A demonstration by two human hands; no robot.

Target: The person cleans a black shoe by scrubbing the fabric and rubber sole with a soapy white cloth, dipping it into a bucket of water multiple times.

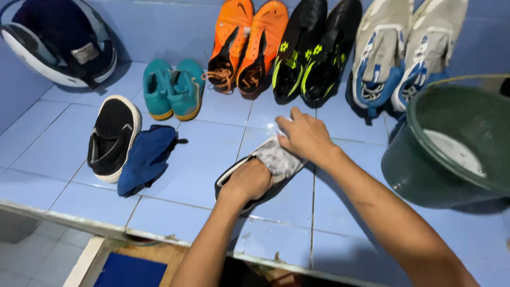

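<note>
Loads of footwear is spread over this blue tiled floor [212,149]. Biggest thing is the green bucket [451,143] on the right, then a dark helmet [58,42] back in the left corner. Along the wall lean grey-and-blue boots [393,53], black boots with yellow-green marks [311,53] and orange boots [247,48], with small teal shoes [174,87] just in front. One black slip-on [112,137] lies left, touching a crumpled blue cloth [147,158]. Centre stage, the left hand [249,180] is shoved inside a black shoe [234,183] lying on the tiles, so I can't tell its grip, while the right hand [305,135] presses a pale rag [279,159] flat onto it.
</note>
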